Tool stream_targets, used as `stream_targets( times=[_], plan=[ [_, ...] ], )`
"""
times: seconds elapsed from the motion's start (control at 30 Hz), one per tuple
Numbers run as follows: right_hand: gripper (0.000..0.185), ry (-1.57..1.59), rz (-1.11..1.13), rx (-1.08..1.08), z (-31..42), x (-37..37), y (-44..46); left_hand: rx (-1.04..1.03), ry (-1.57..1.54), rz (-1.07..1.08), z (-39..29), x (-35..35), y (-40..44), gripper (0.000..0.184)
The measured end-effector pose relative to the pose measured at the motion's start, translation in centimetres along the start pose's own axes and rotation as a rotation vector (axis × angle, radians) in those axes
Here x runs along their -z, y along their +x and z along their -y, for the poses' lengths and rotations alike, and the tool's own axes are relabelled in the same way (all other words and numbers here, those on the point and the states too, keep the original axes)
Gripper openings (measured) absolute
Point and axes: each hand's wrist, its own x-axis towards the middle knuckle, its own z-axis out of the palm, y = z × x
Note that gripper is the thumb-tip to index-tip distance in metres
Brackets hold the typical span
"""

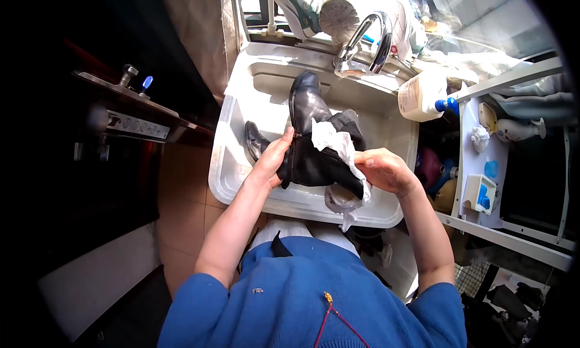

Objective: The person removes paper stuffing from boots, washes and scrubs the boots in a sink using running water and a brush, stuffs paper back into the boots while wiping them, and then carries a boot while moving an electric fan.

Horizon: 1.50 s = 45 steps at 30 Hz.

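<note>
Over a white sink, my left hand (pixel 273 162) is closed on the left side of a black boot (pixel 311 161), near its ankle. The boot's toe points up toward the back of the sink. White crumpled paper (pixel 334 139) lies along the boot's shaft and hangs down over its opening. My right hand (pixel 386 171) is at the right, its fingertips at the paper's edge, thumb and fingers partly hidden behind it. A second black boot (pixel 256 140) shows its toe to the left of the first, the rest being hidden.
The white sink (pixel 227 188) has a chrome faucet (pixel 382 49) at its back. A white bottle (pixel 420 98) with a blue cap stands at the right rim. Shoes (pixel 338 20) sit behind the sink. To the right is a metal-framed shelf (pixel 507 236) with small items.
</note>
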Motion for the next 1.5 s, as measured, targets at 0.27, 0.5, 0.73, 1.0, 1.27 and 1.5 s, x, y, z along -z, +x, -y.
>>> stream_targets(
  times=[0.27,0.5,0.73,1.0,1.27,1.5],
  plan=[
    [0.03,-1.125,0.049,0.103,0.6,-4.3,1.0,0.03,0.022,0.017,0.6,0.4,-0.3,0.053],
    [0.027,-1.408,-0.173,0.276,-1.3,-6.6,2.4,-0.146,0.09,-0.088,1.3,-2.2,-1.3,0.055],
    [0.018,-1.617,-0.685,0.701,-4.4,-6.7,4.5,-0.296,0.128,-0.184,2.2,-3.8,-1.6,0.056],
    [0.022,-1.561,-0.725,0.611,-5.2,-6.5,4.4,-0.29,0.16,-0.222,3.6,-2.6,-1.6,0.06],
    [0.027,-1.794,-0.437,0.826,-3.9,-5.2,2.8,-0.377,0.167,-0.086,2.5,-2.9,-2.6,0.061],
    [0.023,-1.233,-1.094,0.679,-1.4,0.0,-2.3,-0.298,0.134,-0.155,0.6,1.1,-4.2,0.056]
  ],
)
